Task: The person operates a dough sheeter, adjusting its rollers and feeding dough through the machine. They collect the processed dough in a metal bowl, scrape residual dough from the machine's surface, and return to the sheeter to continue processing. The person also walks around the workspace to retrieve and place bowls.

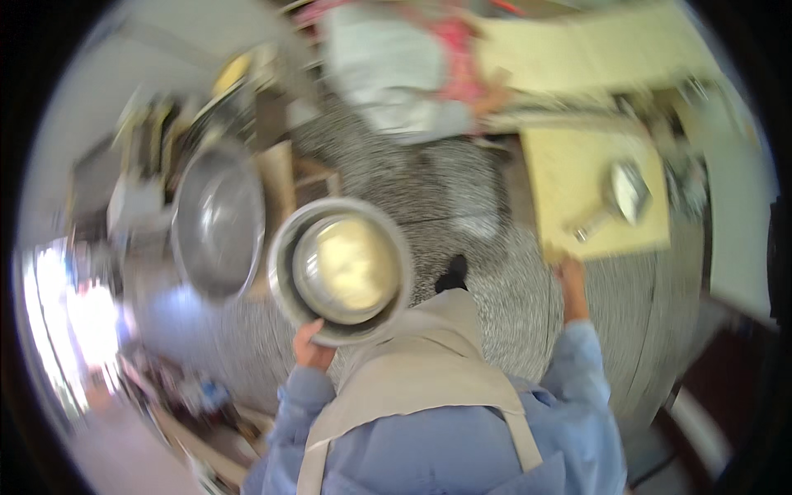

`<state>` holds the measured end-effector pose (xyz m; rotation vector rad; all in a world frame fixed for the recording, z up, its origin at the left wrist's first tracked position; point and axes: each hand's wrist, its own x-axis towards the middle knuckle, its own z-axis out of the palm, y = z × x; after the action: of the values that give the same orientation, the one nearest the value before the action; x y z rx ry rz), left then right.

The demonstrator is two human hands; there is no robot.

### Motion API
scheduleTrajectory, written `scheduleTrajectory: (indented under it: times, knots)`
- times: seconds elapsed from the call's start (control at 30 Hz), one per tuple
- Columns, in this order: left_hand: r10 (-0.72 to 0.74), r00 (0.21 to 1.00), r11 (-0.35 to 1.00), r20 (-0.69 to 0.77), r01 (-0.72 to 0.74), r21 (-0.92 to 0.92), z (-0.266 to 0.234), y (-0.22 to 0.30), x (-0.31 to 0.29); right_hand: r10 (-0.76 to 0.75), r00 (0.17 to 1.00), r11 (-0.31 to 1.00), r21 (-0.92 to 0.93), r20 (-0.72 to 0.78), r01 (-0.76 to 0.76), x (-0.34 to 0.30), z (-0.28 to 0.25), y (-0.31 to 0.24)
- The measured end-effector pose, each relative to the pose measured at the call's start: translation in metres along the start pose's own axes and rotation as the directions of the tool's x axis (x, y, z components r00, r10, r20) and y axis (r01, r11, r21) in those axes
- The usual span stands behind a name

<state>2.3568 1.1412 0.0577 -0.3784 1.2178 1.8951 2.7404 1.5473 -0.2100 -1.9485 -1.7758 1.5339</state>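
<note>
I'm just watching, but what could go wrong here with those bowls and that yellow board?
Only the left hand shows at the rim of the large bowl, so it might tip. The small bowl inside could then slide, spilling its pale food.

The right hand is at the edge of the yellow board; a bump might shift the metal scoop on it.

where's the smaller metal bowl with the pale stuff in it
In the head view, just left of centre, the smaller metal bowl sits inside the larger metal bowl, whose lower-left rim the left hand grips.
</note>
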Motion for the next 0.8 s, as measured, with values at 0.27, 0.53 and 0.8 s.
scheduleTrajectory:
  times: [0.27, 0.53, 0.8]
  knots:
    - [-0.015, 0.993, 0.991, -0.119, -0.001, -0.131, -0.007, -0.003, -0.043, 0.244, 0.911, 0.921, 0.215, 0.332, -0.324, -0.093, 0.086, -0.054]
    - [0.11, 0.948, 0.928, -0.3, -0.206, -0.309, -0.103, -0.001, -0.094, -0.064, 0.755, 0.976, -0.118, 0.652, 0.185, -0.104, 0.193, -0.155]
    - [0.257, 0.794, 0.734, -0.551, -0.531, -0.422, -0.167, 0.001, -0.167, -0.119, 0.29, 0.638, -0.15, 0.95, 0.755, -0.153, 0.304, -0.209]
